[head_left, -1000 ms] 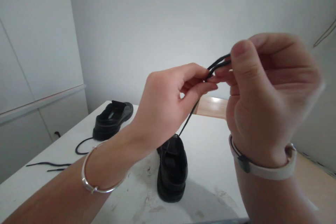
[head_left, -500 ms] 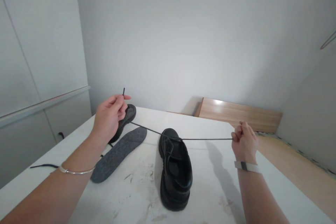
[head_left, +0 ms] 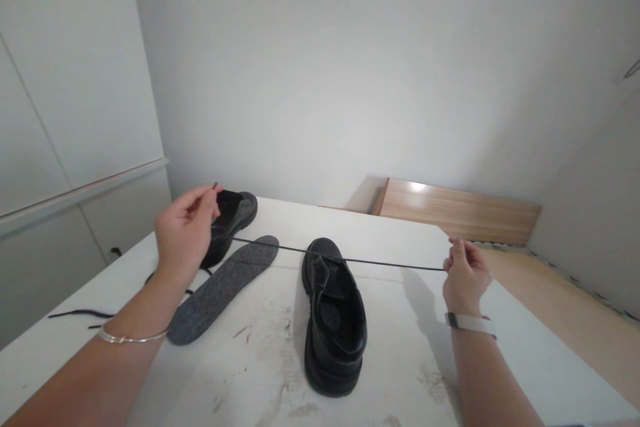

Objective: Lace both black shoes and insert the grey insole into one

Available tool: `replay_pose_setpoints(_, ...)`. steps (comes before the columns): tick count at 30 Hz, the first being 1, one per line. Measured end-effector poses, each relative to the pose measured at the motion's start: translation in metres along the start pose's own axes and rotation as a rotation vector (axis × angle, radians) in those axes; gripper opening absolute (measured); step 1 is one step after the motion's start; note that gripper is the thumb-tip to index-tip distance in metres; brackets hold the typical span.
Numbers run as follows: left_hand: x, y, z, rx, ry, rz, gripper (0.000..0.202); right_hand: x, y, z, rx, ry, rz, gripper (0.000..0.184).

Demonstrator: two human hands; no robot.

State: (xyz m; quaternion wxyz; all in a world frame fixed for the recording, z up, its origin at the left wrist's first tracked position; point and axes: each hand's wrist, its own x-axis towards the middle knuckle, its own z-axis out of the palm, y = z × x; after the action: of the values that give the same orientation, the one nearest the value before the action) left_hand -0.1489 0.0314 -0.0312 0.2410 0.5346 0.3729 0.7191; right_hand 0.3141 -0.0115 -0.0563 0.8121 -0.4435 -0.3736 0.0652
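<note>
A black shoe (head_left: 334, 320) stands upright on the white table, its toe pointing away from me and its opening facing up. One thin black shoelace (head_left: 395, 263) runs across its upper, stretched nearly straight out to both sides. My left hand (head_left: 185, 227) pinches the lace at the left, a short tip poking up above the fingers. On the right, my right hand (head_left: 467, 273) is closed on the lace's other side. Both hands are held apart from the shoe, at about the height of its toe in the view.
A second black shoe (head_left: 235, 213) stands behind my left hand. A grey felt insole (head_left: 225, 290) lies between the shoes. Another black lace (head_left: 83, 313) trails on the table (head_left: 255, 387) at the left. Beyond the table are a wooden board (head_left: 450, 210) and a wall.
My left hand has moved left and slightly down with its end of the lace. The lace now runs straighter across the shoe. My right hand has barely moved.
</note>
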Motion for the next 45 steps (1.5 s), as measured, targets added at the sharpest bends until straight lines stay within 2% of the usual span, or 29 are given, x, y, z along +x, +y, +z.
replay_pose_setpoints(3,-0.012,-0.005,0.018,0.262,-0.154,0.114,0.016,-0.021,-0.007,0.019,-0.018,-0.303,0.097,0.034)
replay_pose_setpoints(7,-0.035,-0.009,0.046,0.4,-0.563,0.214,0.019,-0.055,-0.016,0.042,-0.046,-0.823,0.227,0.032)
replay_pose_setpoints(9,-0.047,-0.01,0.057,0.449,-0.672,0.246,0.016,-0.067,-0.017,0.049,-0.056,-0.983,0.261,0.028)
replay_pose_setpoints(12,-0.06,-0.01,0.068,0.505,-0.744,0.27,0.012,-0.077,-0.014,0.054,-0.101,-1.025,0.26,0.027)
replay_pose_setpoints(15,-0.066,-0.011,0.073,0.549,-0.761,0.274,0.01,-0.08,-0.01,0.054,-0.157,-1.049,0.187,0.023)
replay_pose_setpoints(20,-0.067,-0.013,0.073,0.573,-0.779,0.32,0.01,-0.081,-0.012,0.054,-0.211,-1.093,0.06,0.017)
replay_pose_setpoints(25,-0.067,-0.012,0.072,0.568,-0.794,0.324,0.011,-0.084,-0.016,0.056,-0.231,-1.1,0.02,0.015)
replay_pose_setpoints(29,-0.068,-0.011,0.073,0.637,-0.798,0.378,0.011,-0.085,-0.016,0.056,-0.27,-1.104,-0.027,0.015)
replay_pose_setpoints(42,-0.068,-0.007,0.075,0.642,-0.758,0.334,0.012,-0.086,-0.017,0.059,-0.333,-1.092,-0.074,0.015)
replay_pose_setpoints(45,-0.068,-0.009,0.076,0.651,-0.772,0.359,0.012,-0.086,-0.019,0.058,-0.328,-1.11,-0.07,0.015)
